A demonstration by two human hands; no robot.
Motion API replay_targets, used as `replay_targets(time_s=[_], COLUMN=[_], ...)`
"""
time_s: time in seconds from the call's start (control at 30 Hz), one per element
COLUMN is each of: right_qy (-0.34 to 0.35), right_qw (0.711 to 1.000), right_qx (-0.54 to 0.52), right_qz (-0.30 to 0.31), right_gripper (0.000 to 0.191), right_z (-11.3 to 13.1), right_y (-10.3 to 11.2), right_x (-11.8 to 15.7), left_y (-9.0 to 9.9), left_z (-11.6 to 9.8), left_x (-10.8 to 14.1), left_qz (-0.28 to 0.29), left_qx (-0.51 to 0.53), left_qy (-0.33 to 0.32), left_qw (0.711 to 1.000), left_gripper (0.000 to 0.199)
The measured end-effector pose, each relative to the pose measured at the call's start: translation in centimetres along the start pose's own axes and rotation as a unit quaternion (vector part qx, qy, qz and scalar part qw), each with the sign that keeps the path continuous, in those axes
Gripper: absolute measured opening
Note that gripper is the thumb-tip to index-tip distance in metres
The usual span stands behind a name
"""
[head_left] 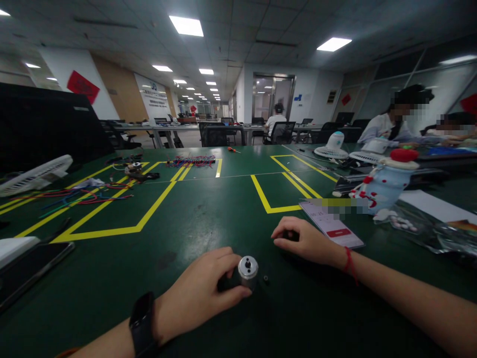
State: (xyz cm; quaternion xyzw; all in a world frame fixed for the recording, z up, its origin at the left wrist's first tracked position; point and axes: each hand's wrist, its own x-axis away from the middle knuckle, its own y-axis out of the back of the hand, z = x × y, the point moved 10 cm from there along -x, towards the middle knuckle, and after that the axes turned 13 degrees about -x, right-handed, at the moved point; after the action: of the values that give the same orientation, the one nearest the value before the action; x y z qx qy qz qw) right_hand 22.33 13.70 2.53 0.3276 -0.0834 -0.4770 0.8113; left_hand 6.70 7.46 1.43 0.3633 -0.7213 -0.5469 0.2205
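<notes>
A small silver motor [248, 268] stands upright on the green table, a dark shaft hole and smaller holes showing on its round top. My left hand [203, 283] grips it from the left, thumb and fingers closed around its side. Just right of the motor lies a tiny dark ring-like part [266, 278], touched by neither hand. My right hand [303, 239] rests on the table farther right, with its fingers curled in toward the thumb. Whatever those fingers hold, if anything, is hidden. Beside that hand lies a phone [335, 226] with a lit screen.
Yellow tape [156, 206] marks the table [208, 214]. Loose wires [93, 191] and a dark phone [35, 273] lie left; a wire bundle [192, 161] and screwdriver [233, 149] lie farther back. A blue bottle [389, 184], plastic bag [428, 231] and fan [331, 146] stand right, near seated people.
</notes>
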Motion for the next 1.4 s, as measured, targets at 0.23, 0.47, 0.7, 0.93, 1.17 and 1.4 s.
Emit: replay_targets(time_s=[0.23,0.47,0.7,0.93,1.17,1.4], right_qy=[0.118,0.144,0.127,-0.058,-0.068,-0.036], right_qw=[0.989,0.989,0.991,0.99,0.994,0.998], right_qx=[-0.035,-0.038,-0.039,-0.066,-0.054,0.003], right_qz=[0.077,-0.013,-0.014,-0.112,-0.062,-0.049], right_gripper=[0.011,0.01,0.017,0.025,0.023,0.017], right_z=[5.9,8.6,8.4,-1.5,-3.2,-2.3], right_y=[-4.2,-3.4,-2.4,1.7,0.7,0.4], right_x=[1.4,0.9,0.8,-0.4,-0.6,-0.7], left_y=[-0.2,-0.2,-0.1,0.0,-0.2,-0.1], left_z=[0.1,0.0,0.0,0.1,0.1,0.0], left_x=[0.0,-0.1,0.0,-0.1,-0.1,0.0], left_qz=[-0.008,-0.014,-0.016,-0.008,-0.005,-0.005], left_qx=[0.0,-0.014,-0.012,-0.002,0.0,0.005], left_qy=[-0.002,-0.008,-0.008,-0.001,-0.001,-0.001], left_qw=[1.0,1.0,1.0,1.0,1.0,1.0], left_gripper=[0.02,0.019,0.019,0.019,0.018,0.018])
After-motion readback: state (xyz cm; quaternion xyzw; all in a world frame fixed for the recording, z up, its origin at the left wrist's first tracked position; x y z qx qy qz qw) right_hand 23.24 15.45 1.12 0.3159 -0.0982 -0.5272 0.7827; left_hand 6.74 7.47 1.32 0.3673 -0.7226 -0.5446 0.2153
